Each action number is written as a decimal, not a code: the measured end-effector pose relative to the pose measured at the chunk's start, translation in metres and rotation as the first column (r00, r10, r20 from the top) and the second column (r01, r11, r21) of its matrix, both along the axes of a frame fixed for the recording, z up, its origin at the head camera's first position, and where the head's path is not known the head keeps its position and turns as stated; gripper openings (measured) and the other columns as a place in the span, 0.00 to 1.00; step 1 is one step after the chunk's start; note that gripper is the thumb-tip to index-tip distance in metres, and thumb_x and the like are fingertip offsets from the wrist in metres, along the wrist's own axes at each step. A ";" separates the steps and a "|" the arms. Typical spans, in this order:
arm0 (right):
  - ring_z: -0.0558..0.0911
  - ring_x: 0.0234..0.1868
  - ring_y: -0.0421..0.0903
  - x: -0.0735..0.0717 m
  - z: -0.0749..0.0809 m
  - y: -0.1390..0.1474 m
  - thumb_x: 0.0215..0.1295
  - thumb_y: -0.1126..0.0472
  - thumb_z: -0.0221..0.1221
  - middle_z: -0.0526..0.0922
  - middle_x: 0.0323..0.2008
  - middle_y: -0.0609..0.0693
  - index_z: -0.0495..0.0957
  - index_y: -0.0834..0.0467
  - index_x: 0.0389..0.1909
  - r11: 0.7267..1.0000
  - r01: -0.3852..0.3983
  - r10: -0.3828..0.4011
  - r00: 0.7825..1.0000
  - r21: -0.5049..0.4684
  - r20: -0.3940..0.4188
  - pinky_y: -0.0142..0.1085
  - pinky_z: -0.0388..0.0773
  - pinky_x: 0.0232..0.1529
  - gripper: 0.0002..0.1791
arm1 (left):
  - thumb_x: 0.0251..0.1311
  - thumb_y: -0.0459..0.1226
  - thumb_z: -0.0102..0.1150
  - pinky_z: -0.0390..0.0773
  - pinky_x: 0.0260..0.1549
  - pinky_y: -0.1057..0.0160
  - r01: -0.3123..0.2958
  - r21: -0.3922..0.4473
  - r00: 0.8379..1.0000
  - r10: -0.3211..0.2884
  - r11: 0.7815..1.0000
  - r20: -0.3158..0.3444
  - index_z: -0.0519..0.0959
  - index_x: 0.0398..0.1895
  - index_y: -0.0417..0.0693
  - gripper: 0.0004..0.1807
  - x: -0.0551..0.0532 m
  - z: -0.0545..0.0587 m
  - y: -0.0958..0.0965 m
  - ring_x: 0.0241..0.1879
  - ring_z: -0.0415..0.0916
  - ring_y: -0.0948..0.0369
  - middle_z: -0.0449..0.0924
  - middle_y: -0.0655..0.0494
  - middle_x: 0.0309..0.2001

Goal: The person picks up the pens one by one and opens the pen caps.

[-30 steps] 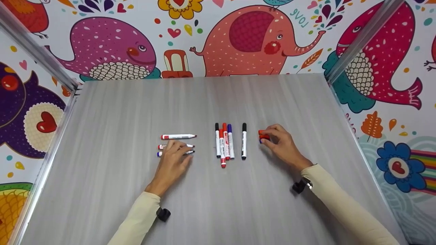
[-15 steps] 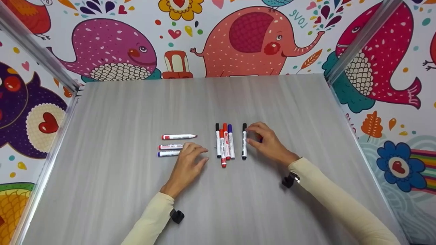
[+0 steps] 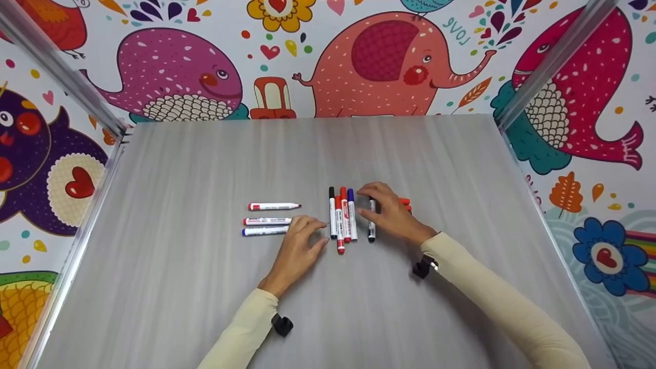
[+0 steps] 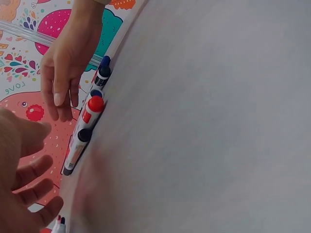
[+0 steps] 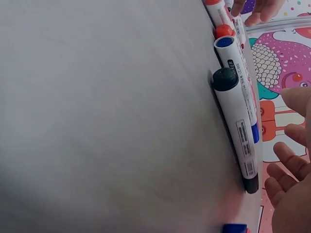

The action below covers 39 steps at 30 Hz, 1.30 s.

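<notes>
A close group in the head view has a black-capped marker (image 3: 332,215), two red markers (image 3: 340,228) and a blue-capped marker (image 3: 352,218). My left hand (image 3: 297,251) hovers just left of this group with loosely bent fingers, holding nothing. It overlaps the tip ends of a red marker (image 3: 266,222) and a blue marker (image 3: 264,231). My right hand (image 3: 392,215) passes over a lone black marker (image 3: 372,233), its thumb and fingers apart and nothing between them. In the right wrist view, that black marker (image 5: 238,126) lies on the table beside the relaxed fingers (image 5: 291,162).
An uncapped red marker (image 3: 274,206) lies at the left, above the other two. Red caps (image 3: 405,202) show behind my right hand, and a blue cap (image 5: 235,228) appears in the right wrist view. Patterned walls border the grey table (image 3: 205,164).
My right hand has moved left, away from the caps and over the lone black marker. My left hand has slid right, from the three left markers toward the middle group.
</notes>
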State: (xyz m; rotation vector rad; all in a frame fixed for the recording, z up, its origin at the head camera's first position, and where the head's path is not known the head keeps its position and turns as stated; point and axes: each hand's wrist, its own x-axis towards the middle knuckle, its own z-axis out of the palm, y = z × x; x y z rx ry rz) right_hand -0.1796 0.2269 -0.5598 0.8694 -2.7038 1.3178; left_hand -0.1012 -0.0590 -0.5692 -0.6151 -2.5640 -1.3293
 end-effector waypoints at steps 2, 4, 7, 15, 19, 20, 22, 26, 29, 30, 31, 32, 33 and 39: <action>0.76 0.69 0.58 -0.002 0.000 -0.002 0.74 0.62 0.72 0.78 0.67 0.60 0.81 0.66 0.67 1.000 0.001 -0.001 1.000 0.012 0.009 0.55 0.74 0.73 0.25 | 0.65 0.30 0.77 0.77 0.61 0.50 -0.006 0.005 1.000 0.006 1.000 0.008 0.88 0.55 0.39 0.16 0.000 -0.001 0.003 0.59 0.76 0.53 0.84 0.52 0.52; 0.75 0.69 0.58 -0.004 0.000 -0.005 0.74 0.62 0.72 0.78 0.67 0.60 0.81 0.66 0.67 1.000 0.007 -0.007 1.000 0.018 0.025 0.54 0.74 0.73 0.25 | 0.64 0.29 0.77 0.76 0.62 0.50 -0.014 0.009 1.000 0.014 1.000 0.015 0.88 0.56 0.39 0.17 0.000 -0.002 0.005 0.60 0.75 0.53 0.84 0.52 0.54; 0.75 0.70 0.58 -0.007 0.001 -0.008 0.73 0.62 0.72 0.77 0.67 0.60 0.81 0.66 0.67 1.000 0.014 -0.014 0.999 0.025 0.038 0.54 0.74 0.72 0.25 | 0.64 0.30 0.78 0.75 0.64 0.49 -0.027 0.012 1.000 0.027 1.000 0.009 0.88 0.56 0.39 0.18 -0.001 -0.004 0.010 0.61 0.75 0.53 0.83 0.52 0.54; 0.72 0.72 0.59 -0.016 -0.002 -0.017 0.73 0.61 0.73 0.76 0.68 0.61 0.79 0.67 0.69 0.999 0.002 -0.005 0.999 0.042 0.054 0.55 0.70 0.76 0.28 | 0.63 0.30 0.79 0.69 0.72 0.45 -0.031 0.019 1.000 0.031 0.999 0.002 0.87 0.56 0.35 0.19 -0.005 -0.010 0.017 0.69 0.73 0.45 0.83 0.48 0.56; 0.70 0.73 0.58 -0.019 -0.003 -0.022 0.73 0.57 0.73 0.75 0.70 0.59 0.79 0.64 0.71 0.998 -0.009 0.005 0.998 0.062 0.065 0.55 0.68 0.77 0.30 | 0.64 0.31 0.78 0.64 0.77 0.42 -0.018 -0.004 1.000 0.019 1.000 0.022 0.85 0.60 0.35 0.22 -0.005 -0.011 0.017 0.74 0.69 0.40 0.82 0.45 0.60; 0.70 0.73 0.58 -0.019 -0.004 -0.023 0.73 0.56 0.74 0.74 0.70 0.59 0.79 0.64 0.71 0.998 -0.013 0.009 0.998 0.067 0.065 0.55 0.68 0.77 0.31 | 0.65 0.31 0.78 0.63 0.78 0.41 -0.014 -0.011 0.999 0.015 1.000 0.028 0.85 0.60 0.34 0.22 -0.004 -0.012 0.017 0.75 0.68 0.40 0.81 0.45 0.61; 0.69 0.74 0.58 -0.020 -0.005 -0.025 0.73 0.55 0.74 0.74 0.70 0.59 0.79 0.63 0.71 0.997 -0.022 0.017 0.998 0.075 0.063 0.55 0.68 0.77 0.31 | 0.66 0.31 0.77 0.62 0.79 0.41 -0.008 -0.017 0.999 0.009 1.000 0.042 0.84 0.62 0.34 0.23 -0.004 -0.014 0.017 0.76 0.66 0.40 0.80 0.44 0.62; 0.68 0.74 0.59 -0.024 -0.008 -0.029 0.73 0.53 0.74 0.74 0.71 0.60 0.79 0.64 0.71 0.996 -0.036 0.034 0.999 0.087 0.033 0.56 0.66 0.77 0.32 | 0.67 0.32 0.76 0.60 0.80 0.42 -0.003 -0.020 0.997 0.004 1.000 0.074 0.83 0.64 0.35 0.23 -0.004 -0.016 0.018 0.79 0.63 0.40 0.79 0.45 0.64; 0.68 0.74 0.60 -0.027 -0.011 -0.032 0.73 0.52 0.74 0.73 0.71 0.61 0.79 0.65 0.71 0.994 -0.042 0.040 0.999 0.098 0.018 0.56 0.65 0.77 0.33 | 0.68 0.32 0.75 0.60 0.80 0.42 -0.004 -0.018 0.996 0.005 1.000 0.085 0.83 0.65 0.35 0.24 -0.004 -0.018 0.018 0.79 0.62 0.41 0.78 0.45 0.65; 0.68 0.75 0.60 -0.028 -0.012 -0.032 0.73 0.51 0.74 0.73 0.71 0.61 0.78 0.64 0.71 0.994 -0.043 0.042 0.999 0.104 0.017 0.56 0.65 0.77 0.33 | 0.68 0.31 0.75 0.60 0.80 0.42 -0.003 -0.016 0.996 0.004 1.000 0.087 0.82 0.65 0.35 0.24 -0.004 -0.018 0.018 0.79 0.62 0.41 0.78 0.45 0.65; 0.68 0.75 0.59 -0.029 -0.012 -0.033 0.73 0.51 0.74 0.73 0.71 0.60 0.78 0.64 0.72 0.993 -0.044 0.042 0.999 0.107 0.016 0.56 0.64 0.77 0.34 | 0.68 0.31 0.75 0.60 0.80 0.42 -0.002 -0.017 0.996 0.003 1.000 0.089 0.82 0.65 0.35 0.24 -0.004 -0.018 0.018 0.79 0.62 0.41 0.78 0.45 0.65; 0.68 0.75 0.59 -0.029 -0.013 -0.034 0.72 0.51 0.74 0.73 0.71 0.60 0.78 0.64 0.72 0.993 -0.044 0.043 0.999 0.110 0.011 0.56 0.65 0.77 0.34 | 0.68 0.32 0.75 0.60 0.80 0.42 0.000 -0.020 0.996 0.001 1.000 0.091 0.82 0.66 0.34 0.25 -0.004 -0.018 0.018 0.80 0.62 0.41 0.77 0.45 0.66; 0.68 0.74 0.59 -0.030 -0.013 -0.034 0.72 0.51 0.74 0.73 0.71 0.60 0.78 0.64 0.72 0.992 -0.044 0.044 0.999 0.118 0.004 0.56 0.65 0.77 0.34 | 0.68 0.31 0.75 0.60 0.80 0.42 0.003 -0.023 0.996 -0.001 1.000 0.091 0.82 0.66 0.34 0.25 -0.005 -0.018 0.018 0.80 0.62 0.41 0.77 0.45 0.66; 0.68 0.74 0.58 -0.033 -0.015 -0.038 0.72 0.49 0.73 0.74 0.71 0.59 0.78 0.62 0.72 0.984 -0.049 0.056 0.998 0.172 -0.034 0.56 0.64 0.78 0.34 | 0.67 0.31 0.76 0.61 0.79 0.41 0.004 -0.059 0.998 -0.001 0.998 0.062 0.81 0.66 0.32 0.26 -0.006 -0.020 0.018 0.79 0.61 0.39 0.77 0.43 0.65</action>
